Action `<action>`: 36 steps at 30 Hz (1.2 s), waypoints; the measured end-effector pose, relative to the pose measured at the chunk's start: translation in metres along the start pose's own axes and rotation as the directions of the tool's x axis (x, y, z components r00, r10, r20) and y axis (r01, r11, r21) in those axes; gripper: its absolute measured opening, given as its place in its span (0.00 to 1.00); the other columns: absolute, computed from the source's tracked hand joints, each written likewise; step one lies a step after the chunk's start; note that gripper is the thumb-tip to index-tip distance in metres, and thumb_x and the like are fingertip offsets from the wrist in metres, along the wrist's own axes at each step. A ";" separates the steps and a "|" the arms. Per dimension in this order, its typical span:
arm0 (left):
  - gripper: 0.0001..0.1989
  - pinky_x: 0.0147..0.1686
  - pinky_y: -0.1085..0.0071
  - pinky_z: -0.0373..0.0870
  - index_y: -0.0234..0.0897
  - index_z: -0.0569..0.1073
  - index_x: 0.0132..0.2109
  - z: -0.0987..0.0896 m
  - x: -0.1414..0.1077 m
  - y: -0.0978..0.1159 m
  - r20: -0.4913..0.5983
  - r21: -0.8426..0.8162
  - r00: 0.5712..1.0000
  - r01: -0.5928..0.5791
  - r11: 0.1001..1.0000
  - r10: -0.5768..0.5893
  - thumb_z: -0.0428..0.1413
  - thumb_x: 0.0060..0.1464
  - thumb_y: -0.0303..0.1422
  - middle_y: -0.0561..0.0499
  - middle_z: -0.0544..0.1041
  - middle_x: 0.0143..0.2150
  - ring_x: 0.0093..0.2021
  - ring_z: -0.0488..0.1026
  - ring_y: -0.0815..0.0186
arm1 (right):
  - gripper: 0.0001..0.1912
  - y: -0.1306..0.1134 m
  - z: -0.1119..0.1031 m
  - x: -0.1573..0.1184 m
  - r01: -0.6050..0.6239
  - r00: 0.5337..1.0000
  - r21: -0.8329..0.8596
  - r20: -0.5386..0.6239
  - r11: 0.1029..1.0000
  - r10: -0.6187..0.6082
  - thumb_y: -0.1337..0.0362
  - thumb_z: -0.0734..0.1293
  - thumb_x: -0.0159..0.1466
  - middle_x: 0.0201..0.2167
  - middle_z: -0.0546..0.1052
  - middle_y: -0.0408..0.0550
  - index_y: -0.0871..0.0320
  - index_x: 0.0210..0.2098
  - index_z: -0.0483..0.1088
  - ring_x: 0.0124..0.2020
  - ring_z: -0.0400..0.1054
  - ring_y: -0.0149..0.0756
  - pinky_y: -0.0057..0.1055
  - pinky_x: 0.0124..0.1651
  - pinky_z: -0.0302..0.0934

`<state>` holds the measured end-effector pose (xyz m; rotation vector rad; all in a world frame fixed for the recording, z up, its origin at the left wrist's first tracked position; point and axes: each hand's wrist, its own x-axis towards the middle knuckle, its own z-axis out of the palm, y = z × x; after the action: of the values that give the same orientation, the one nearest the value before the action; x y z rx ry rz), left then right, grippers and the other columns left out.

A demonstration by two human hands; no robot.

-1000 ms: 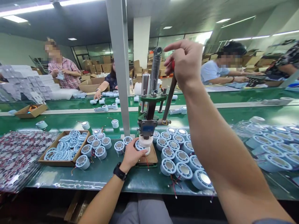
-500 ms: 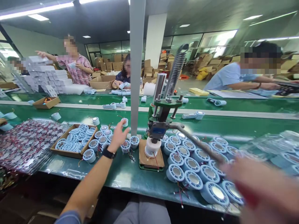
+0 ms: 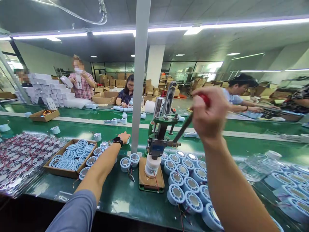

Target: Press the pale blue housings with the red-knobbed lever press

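Observation:
My right hand (image 3: 211, 111) is closed around the red-knobbed lever (image 3: 184, 129) of a hand press (image 3: 158, 138), with the lever slanting up. Beneath the press head, a white round part (image 3: 152, 166) sits on the brown pad (image 3: 145, 182), a red wire hanging from it. My left hand (image 3: 125, 137), with a watch at the wrist, reaches forward to a small light-blue motor housing (image 3: 128, 140) on the green belt; its fingers are partly hidden. Two blue housings (image 3: 125, 163) with wires stand left of the press. Many more blue housings (image 3: 176, 178) crowd its right side.
A cardboard box of blue rings (image 3: 61, 173) and a stack of wired parts (image 3: 26, 158) lie at left. A grey post (image 3: 140, 80) rises behind the press. Clear plastic bags (image 3: 256, 166) lie at right. People work across the belt, beside white boxes (image 3: 45, 87).
My right hand has risen with the lever, which now points up instead of down to the right. My left hand has reached farther forward to the small housing. The view has tilted up.

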<state>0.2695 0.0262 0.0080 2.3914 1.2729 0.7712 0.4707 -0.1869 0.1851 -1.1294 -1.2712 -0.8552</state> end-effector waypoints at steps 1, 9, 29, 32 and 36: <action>0.05 0.45 0.63 0.69 0.35 0.75 0.36 -0.006 -0.003 0.003 0.020 0.056 1.000 0.017 0.998 -0.018 0.61 0.50 0.28 0.47 0.75 0.36 0.39 0.75 0.60 | 0.13 0.011 0.011 0.015 -0.017 0.997 -0.005 0.074 1.000 0.017 0.64 0.57 0.64 0.35 0.73 0.48 0.63 0.36 0.71 0.41 0.69 0.32 0.36 0.50 0.65; 0.14 0.41 0.59 0.70 0.34 0.75 0.40 -0.057 -0.126 0.006 0.249 0.388 0.966 -0.035 0.921 -0.068 0.58 0.51 0.41 0.41 0.78 0.35 0.38 0.77 0.49 | 0.31 -0.028 -0.008 -0.148 -0.391 0.917 0.114 0.134 0.913 0.376 0.63 0.61 0.66 0.63 0.61 0.55 0.54 0.67 0.51 0.64 0.60 0.43 0.44 0.62 0.61; 0.06 0.47 0.68 0.65 0.34 0.77 0.36 -0.151 -0.167 -0.157 0.123 0.537 0.914 0.266 0.801 -0.386 0.56 0.56 0.31 0.41 0.80 0.41 0.46 0.75 0.55 | 0.19 -0.106 0.042 -0.349 -0.382 0.754 0.100 0.608 0.919 0.247 0.61 0.62 0.66 0.49 0.70 0.54 0.56 0.56 0.63 0.50 0.68 0.44 0.43 0.52 0.68; 0.04 0.43 0.68 0.65 0.34 0.77 0.34 -0.142 -0.163 -0.171 0.161 0.548 0.908 0.244 0.800 -0.388 0.60 0.47 0.28 0.42 0.80 0.39 0.44 0.76 0.54 | 0.14 -0.092 0.068 -0.342 -0.260 0.718 0.091 0.684 0.961 0.130 0.69 0.63 0.63 0.50 0.70 0.54 0.58 0.49 0.66 0.51 0.68 0.43 0.41 0.51 0.69; 0.04 0.40 0.69 0.65 0.35 0.75 0.33 -0.134 -0.164 -0.173 0.121 0.549 0.914 0.262 0.794 -0.386 0.57 0.46 0.25 0.43 0.79 0.35 0.41 0.76 0.55 | 0.06 -0.080 0.087 -0.327 -0.203 0.689 0.047 0.716 0.978 0.108 0.75 0.65 0.59 0.51 0.69 0.55 0.61 0.35 0.67 0.51 0.67 0.45 0.42 0.51 0.69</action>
<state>0.0001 -0.0116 -0.0236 2.4328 1.9156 0.0294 0.3244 -0.1573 -0.1289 -1.5154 -1.7942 -0.1707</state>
